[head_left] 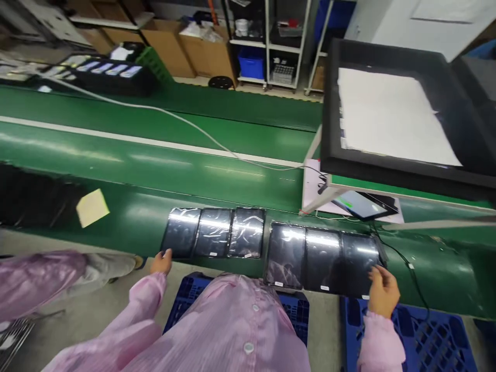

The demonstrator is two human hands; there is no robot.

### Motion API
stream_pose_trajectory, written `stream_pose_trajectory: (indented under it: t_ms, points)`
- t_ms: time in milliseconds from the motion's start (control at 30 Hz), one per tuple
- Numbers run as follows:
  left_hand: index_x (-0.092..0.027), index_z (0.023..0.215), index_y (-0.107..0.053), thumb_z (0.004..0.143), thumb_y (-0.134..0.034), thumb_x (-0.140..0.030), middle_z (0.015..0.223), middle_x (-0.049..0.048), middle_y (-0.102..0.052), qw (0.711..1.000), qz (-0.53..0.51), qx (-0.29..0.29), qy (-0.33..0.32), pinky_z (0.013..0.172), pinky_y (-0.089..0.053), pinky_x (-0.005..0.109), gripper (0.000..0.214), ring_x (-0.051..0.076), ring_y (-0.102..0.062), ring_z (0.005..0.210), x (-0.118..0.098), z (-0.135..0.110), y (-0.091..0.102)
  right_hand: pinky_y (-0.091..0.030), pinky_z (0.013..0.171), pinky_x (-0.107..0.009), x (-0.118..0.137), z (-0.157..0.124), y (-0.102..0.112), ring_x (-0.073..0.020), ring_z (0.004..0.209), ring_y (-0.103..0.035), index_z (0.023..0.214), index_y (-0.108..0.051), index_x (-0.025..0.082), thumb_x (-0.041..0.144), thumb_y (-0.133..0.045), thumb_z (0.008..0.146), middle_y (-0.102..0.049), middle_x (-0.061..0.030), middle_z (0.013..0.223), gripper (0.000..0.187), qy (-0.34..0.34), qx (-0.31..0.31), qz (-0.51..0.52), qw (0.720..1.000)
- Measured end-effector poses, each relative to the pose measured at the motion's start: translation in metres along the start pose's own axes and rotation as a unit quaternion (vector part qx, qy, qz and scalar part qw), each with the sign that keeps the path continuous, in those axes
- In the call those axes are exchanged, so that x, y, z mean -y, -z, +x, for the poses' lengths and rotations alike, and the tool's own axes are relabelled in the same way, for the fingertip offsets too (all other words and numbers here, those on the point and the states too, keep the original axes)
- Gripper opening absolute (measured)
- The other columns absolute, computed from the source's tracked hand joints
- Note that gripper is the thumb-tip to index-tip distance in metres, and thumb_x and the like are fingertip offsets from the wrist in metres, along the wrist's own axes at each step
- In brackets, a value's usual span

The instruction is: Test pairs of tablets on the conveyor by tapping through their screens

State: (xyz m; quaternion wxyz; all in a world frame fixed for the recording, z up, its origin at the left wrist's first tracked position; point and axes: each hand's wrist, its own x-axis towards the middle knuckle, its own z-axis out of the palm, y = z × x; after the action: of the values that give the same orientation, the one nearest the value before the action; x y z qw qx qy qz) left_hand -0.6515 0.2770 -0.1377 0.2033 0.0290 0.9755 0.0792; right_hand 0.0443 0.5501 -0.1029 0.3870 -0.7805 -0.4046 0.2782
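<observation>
Two groups of three dark, film-covered tablet screens lie in a row on the green bench in front of me. At the near left corner of the leftmost tablet screen (181, 232) is my left hand (161, 262), its fingers closed on the edge. My right hand (383, 290) has thumb and fingers bent together at the right edge of the rightmost tablet screen (359, 261). Between them lie the other left-group screens (213, 232) and the large right-group screen (285, 253), several with small white labels along the near edge.
A black tray (391, 165) with white sheets stands on a raised shelf at right, over a lit tablet (366, 204). A white cable (174, 116) crosses the green bench (127, 206). A yellow note (93, 207) lies left, near another person's sleeve (42, 281). Blue pallets (434, 336) are below.
</observation>
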Motion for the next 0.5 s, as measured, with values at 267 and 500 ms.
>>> stream_pose_trajectory:
  t_ms: [267, 500]
  points:
    - [-0.006, 0.12, -0.068, 0.087, -0.056, -0.038, 0.114, 0.0217, -0.075, 0.994, -0.085, 0.013, -0.067, 0.108, -0.049, 0.043, 0.047, 0.037, -0.064, 0.124, 0.015, 0.087, -0.006, -0.047, 0.113, -0.05, 0.088, -0.278, -0.258, -0.0364, 0.135, -0.057, 0.138, -0.062, 0.013, 0.054, -0.069, 0.085, -0.06, -0.0222, 0.146, 0.068, 0.016, 0.443, 0.029, 0.896]
    - [-0.01, 0.126, -0.066, 0.083, -0.067, -0.043, 0.119, 0.0171, -0.075, 0.981, -0.139, 0.064, -0.116, 0.105, -0.051, 0.041, 0.054, 0.034, -0.067, 0.119, 0.041, 0.121, -0.016, -0.039, 0.116, -0.049, 0.068, -0.267, -0.351, -0.0468, 0.14, -0.049, 0.146, -0.044, -0.015, 0.047, -0.065, 0.087, -0.05, -0.0423, 0.144, 0.089, 0.024, 0.312, -0.257, 0.914]
